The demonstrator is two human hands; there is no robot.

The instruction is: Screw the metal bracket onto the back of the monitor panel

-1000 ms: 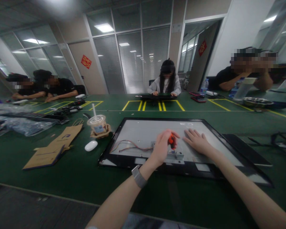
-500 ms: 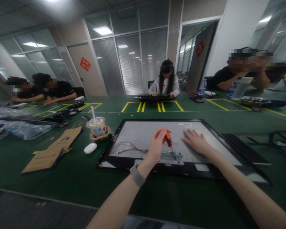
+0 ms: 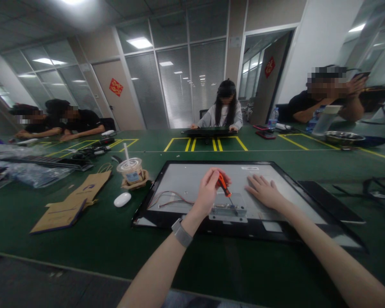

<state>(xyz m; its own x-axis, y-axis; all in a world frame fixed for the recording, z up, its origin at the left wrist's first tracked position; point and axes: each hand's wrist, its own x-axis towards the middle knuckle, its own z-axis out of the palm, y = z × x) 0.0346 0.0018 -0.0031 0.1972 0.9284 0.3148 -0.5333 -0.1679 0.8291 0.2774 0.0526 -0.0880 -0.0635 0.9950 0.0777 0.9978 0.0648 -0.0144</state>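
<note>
My left hand (image 3: 209,190) is closed around the handle of an orange and black screwdriver (image 3: 224,186). The screwdriver leans, its shaft running down to a metal bracket (image 3: 228,212) near the front edge of a flat display panel (image 3: 192,177). Whether the tip touches a screw is too small to tell. My right hand (image 3: 265,191) lies flat on the panel's grey back, fingers spread, right of the bracket. Thin cables (image 3: 171,200) curve over the panel's left part, their near end passing beside my left wrist.
Left of the panel are a white mouse (image 3: 122,199), a lidded drink cup (image 3: 130,172) and a brown paper bag (image 3: 72,199). A dark flat slab (image 3: 327,201) lies to the right. Across the green table a person (image 3: 225,107) sits behind another panel; other people sit at both sides.
My left hand has shifted slightly left and the screwdriver handle tilts further left, with its tip staying at the bracket. My right hand has not moved.
</note>
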